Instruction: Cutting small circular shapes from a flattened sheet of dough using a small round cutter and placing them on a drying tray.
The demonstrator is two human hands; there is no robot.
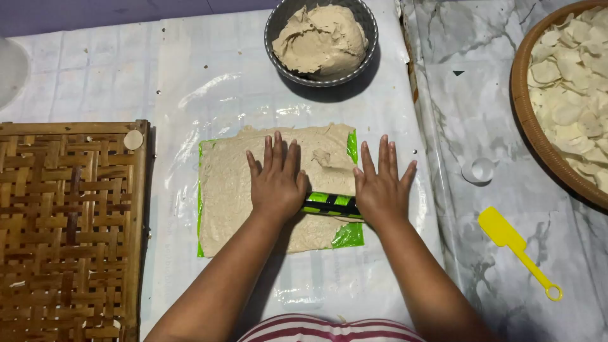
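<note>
Both the left hand (277, 183) and right hand (380, 190) press flat, fingers spread, on a green-and-black roller (330, 204) over the beige dough sheet (228, 190) (on green plastic). Uneven pressure could tear or thin it lopsidedly.

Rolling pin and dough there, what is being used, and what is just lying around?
In use: left hand and right hand flat on the green-and-black rolling pin, the flattened dough sheet, the green mat.

Lying about: bowl of dough, yellow spatula, woven bamboo tray, basket of pale discs, small round cutter.
</note>
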